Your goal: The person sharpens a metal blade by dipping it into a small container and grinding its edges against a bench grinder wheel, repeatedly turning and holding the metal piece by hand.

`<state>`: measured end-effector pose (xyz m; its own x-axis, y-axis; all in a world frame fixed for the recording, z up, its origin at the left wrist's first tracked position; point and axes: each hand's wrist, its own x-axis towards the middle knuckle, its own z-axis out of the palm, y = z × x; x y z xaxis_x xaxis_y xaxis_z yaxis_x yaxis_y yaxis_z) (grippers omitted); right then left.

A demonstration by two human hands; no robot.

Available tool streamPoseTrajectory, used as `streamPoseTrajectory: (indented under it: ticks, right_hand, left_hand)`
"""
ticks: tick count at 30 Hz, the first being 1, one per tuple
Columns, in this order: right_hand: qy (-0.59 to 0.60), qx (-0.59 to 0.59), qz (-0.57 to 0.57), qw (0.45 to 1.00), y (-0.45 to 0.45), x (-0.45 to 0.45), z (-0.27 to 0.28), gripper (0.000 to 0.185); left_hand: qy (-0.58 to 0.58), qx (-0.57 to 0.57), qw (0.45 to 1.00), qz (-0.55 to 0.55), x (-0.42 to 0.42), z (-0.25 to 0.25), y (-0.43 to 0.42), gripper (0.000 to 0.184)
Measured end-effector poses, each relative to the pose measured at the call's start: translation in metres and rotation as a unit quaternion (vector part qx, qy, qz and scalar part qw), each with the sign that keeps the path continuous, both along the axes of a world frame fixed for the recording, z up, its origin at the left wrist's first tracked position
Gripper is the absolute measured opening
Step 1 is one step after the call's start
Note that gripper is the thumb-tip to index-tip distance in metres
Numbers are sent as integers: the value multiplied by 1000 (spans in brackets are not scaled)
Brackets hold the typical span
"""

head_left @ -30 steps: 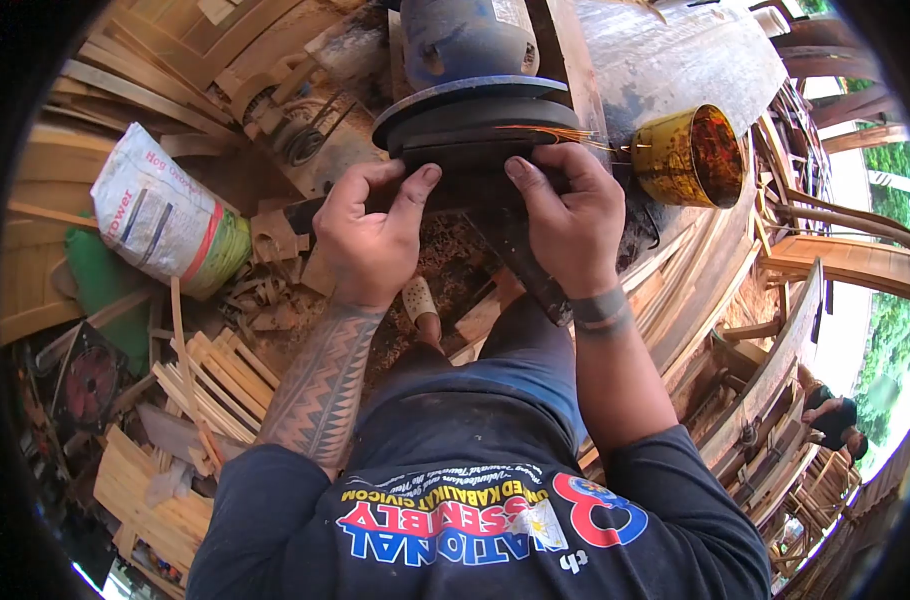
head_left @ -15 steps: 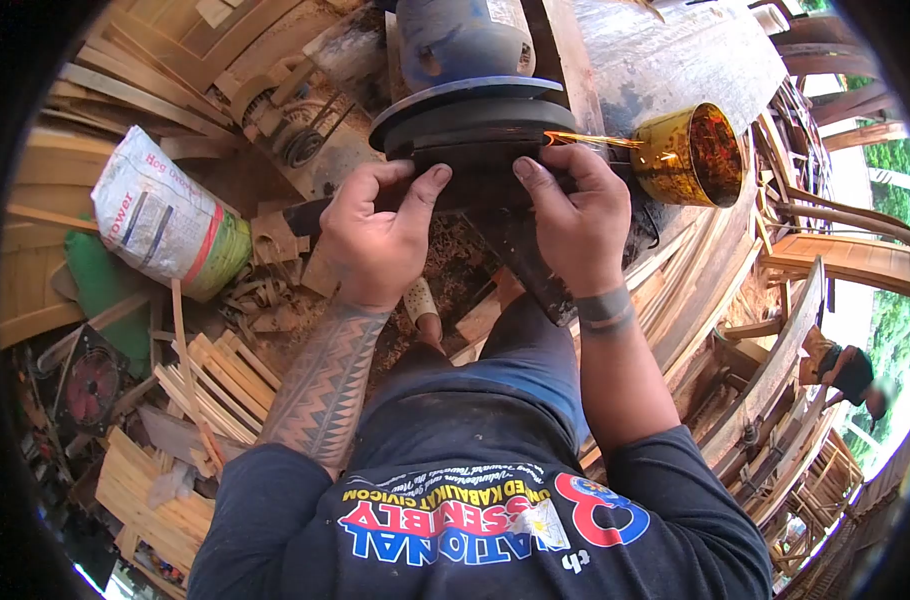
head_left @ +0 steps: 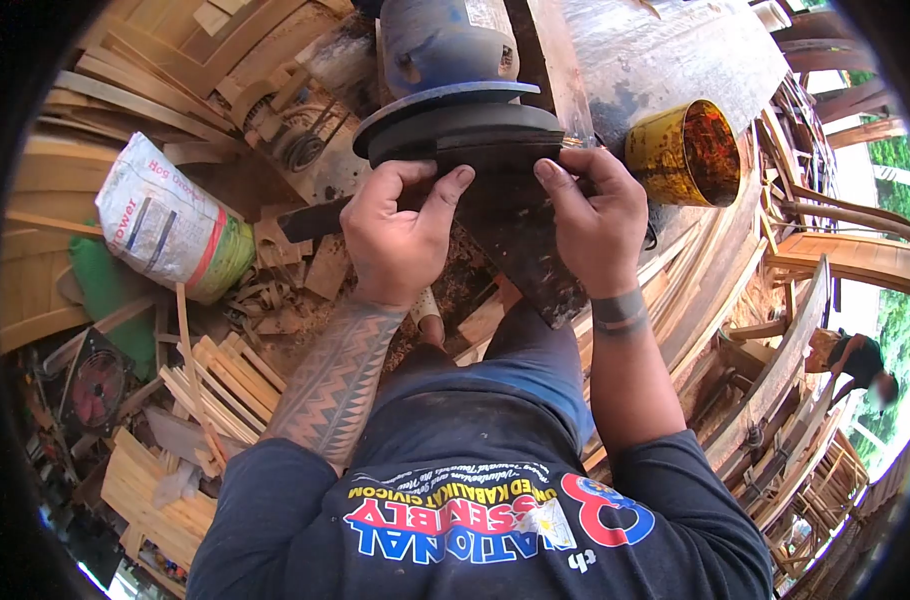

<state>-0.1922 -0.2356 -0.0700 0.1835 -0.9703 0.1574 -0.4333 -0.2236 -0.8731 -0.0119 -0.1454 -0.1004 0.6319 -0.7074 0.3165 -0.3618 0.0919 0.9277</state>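
Note:
A dark, flat metal blade [head_left: 505,141] lies across the front of the grinding wheel [head_left: 415,140], a grey disc with a wider guard plate behind it. My left hand [head_left: 397,235] pinches the blade near its left end, thumb towards me and fingers curled under. At the other end, my right hand [head_left: 603,222] grips it the same way. The blade's long edge meets or nearly meets the wheel; the exact contact is hidden. Behind the wheel sits the blue motor of a bench grinder [head_left: 450,45]. A few faint sparks show right of the blade.
A yellow metal can [head_left: 665,150] stands right of the wheel. To the left are a white feed sack [head_left: 160,215], a belt and pulley [head_left: 300,150] and stacked wood strips [head_left: 225,385]. Long boards [head_left: 690,290] lie on the right; another person [head_left: 855,360] is farther off.
Both hands and the blade have shifted slightly right in view, and the wheel and motor slightly left. The bright spark stream towards the can has shrunk to a faint trace.

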Motion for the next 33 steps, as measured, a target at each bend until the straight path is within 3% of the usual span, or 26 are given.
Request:
streamPoseTrajectory:
  ticks: [5, 17, 33]
  right_hand:
    - [-4, 49, -3, 999, -5, -10, 3, 23]
    - [-52, 37, -12, 998, -14, -23, -9, 22]
    - [-6, 4, 17, 1000, 4, 11, -6, 28]
  left_hand:
    - [-25, 2, 1000, -3, -8, 5, -5, 28]
    - [-25, 3, 1000, -13, -20, 11, -14, 28]
    - [-30, -8, 1000, -1, 14, 5, 10, 25]
